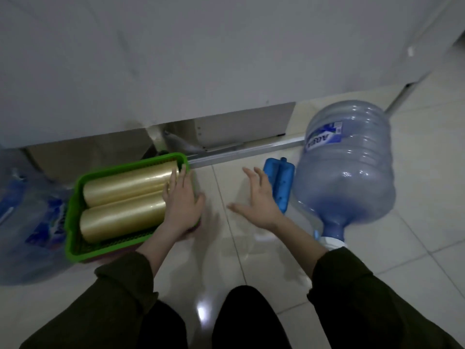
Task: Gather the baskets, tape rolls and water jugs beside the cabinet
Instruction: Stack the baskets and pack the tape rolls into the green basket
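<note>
1. The cabinet [176, 59] rises just beyond both sets of fingertips. I take its foot as the gathering spot, which is why everything lies there.
2. One water jug [352, 167] lies on its side on the floor [251, 260], right of my right fingers, with its neck towards me. A second jug [30, 210] lies well left of my left fingers, past the basket.
3. The green basket [73, 222] sits left of my left hand [182, 200]. The fingers are straight and released, pressed flat on its end wall. I judge that's a shove towards the cabinet, not a lift.
4. Two tape rolls [125, 182] lie side by side inside, touching those fingertips, so they travel with the basket.
5. A blue slab [279, 182] lies just beyond my right hand [259, 197], whose fingers are spread, released and grasping nothing.
</note>
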